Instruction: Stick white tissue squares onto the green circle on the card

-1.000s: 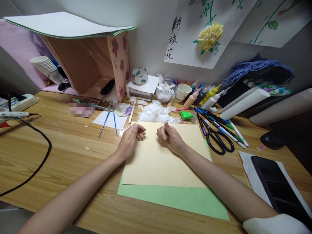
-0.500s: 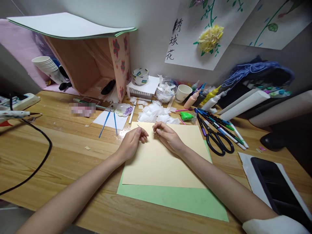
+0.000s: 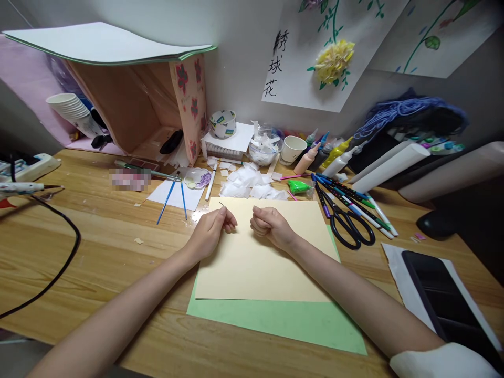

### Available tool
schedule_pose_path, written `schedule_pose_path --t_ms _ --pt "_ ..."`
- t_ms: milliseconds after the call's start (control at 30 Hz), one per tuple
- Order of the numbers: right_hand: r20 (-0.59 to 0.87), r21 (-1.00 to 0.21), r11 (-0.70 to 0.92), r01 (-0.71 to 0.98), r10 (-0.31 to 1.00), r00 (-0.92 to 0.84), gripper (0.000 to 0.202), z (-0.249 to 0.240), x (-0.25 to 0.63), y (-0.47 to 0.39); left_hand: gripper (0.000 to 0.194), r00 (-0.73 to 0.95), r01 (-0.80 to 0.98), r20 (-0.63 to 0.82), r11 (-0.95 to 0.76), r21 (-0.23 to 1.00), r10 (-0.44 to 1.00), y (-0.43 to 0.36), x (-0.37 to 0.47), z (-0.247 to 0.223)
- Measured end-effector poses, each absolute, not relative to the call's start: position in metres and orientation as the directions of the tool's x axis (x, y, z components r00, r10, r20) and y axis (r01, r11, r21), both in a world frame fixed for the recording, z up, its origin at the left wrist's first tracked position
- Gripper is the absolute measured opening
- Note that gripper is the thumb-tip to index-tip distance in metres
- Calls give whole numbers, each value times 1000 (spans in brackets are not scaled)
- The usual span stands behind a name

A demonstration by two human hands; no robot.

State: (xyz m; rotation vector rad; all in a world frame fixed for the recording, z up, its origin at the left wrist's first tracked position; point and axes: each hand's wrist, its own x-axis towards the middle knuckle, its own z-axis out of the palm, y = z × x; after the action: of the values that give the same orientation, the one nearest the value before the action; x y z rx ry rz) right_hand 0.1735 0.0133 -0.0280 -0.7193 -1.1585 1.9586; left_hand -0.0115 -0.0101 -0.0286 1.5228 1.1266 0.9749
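My left hand (image 3: 210,231) rests on the left part of a cream sheet of paper (image 3: 255,278), thumb pressed to the fingers. A thin dark strand (image 3: 221,203) pokes out at its thumb tip; the rest of it is hidden. Across a small gap, my right hand (image 3: 273,227) is closed over the same sheet, its thumb against the curled forefinger. Whether anything is in the right hand I cannot make out. Under the cream sheet lies a larger green sheet (image 3: 275,323), showing along the front and right edge.
White paper scraps (image 3: 246,181) lie behind the sheets, beside a paper cup (image 3: 293,150) and paint bottles (image 3: 307,158). Black-handled scissors (image 3: 350,226) and pens are at the right, near a black phone-like slab (image 3: 437,294). A glue gun (image 3: 23,188) with its cable is at the left.
My right hand's fingers have curled in tighter, and it has drawn slightly away from the left hand. The left hand keeps its pinch. The whole view has shifted a little.
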Motion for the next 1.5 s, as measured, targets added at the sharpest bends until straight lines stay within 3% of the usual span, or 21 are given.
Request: schedule_pose_path --t_ms 233,333,467,600,1100,1267,1400,1500 --pt "-93 -935 -234 -265 887 -452 46 -33 169 11 49 268 161 52 -98 982 962 -10 -11 -29" --pt "-47 -992 -87 -90 927 -373 25 -32 166 6 48 272 148 59 -102 984 961 -10 -12 -29" --pt "35 -974 109 197 938 -344 22 -28 162 1 47 268 88 53 -79 993 962 -10 -11 -27" --pt "53 -940 169 297 931 -361 18 -28 161 -1 45 286 63 51 -72 995 957 -11 -10 -24" --pt "75 -949 158 274 954 -289 13 -32 164 1 47 297 239 147 -223 945 944 -16 -13 -23" --pt "91 -970 142 199 965 -245 24 -33 164 2 51 118 67 81 -89 994 990 -10 -12 -21" --pt "122 -992 129 10 959 -257 39 -37 163 3 50 86 -12 30 -29 1000 996 -7 -11 -20" --pt "163 -987 154 -52 951 -262 38 -40 161 3 49 83 -19 30 -29 999 996 -7 -10 -19"
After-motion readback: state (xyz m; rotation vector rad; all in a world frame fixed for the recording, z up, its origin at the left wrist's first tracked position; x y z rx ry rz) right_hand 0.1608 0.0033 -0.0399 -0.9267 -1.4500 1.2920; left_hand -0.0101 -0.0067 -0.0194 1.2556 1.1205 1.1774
